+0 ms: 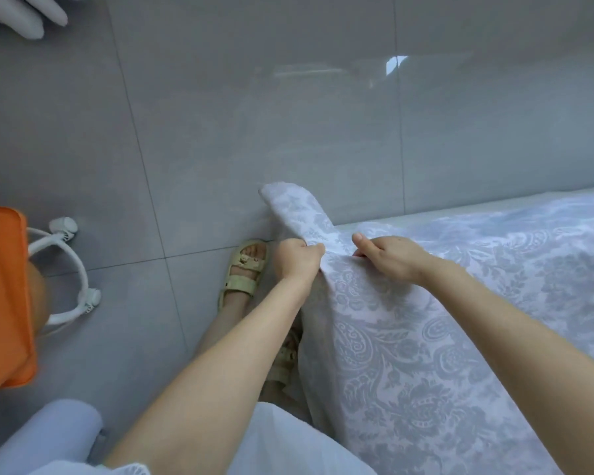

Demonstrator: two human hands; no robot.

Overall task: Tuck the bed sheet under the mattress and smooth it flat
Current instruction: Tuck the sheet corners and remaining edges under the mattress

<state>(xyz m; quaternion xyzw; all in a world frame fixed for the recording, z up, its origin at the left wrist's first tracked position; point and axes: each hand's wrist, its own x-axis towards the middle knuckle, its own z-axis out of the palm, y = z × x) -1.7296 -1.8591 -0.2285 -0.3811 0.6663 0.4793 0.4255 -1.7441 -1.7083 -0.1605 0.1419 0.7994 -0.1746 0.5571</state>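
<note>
Both hands, left (297, 257) and right (390, 257), pinch the sheet (408, 337) corner; a loose fold here could bunch into wrinkles when tucked.

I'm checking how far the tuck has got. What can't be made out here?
Head view only:
Mattress and any tucked part: covered by the bed sheet.
Right hand fingertips: buried in a sheet fold, so the grip is partly unseen.
Second sandal: mostly behind the hanging sheet and left forearm.
Orange object: cut off by the left edge; unidentifiable.
White shape: cut off by the top edge.
</note>
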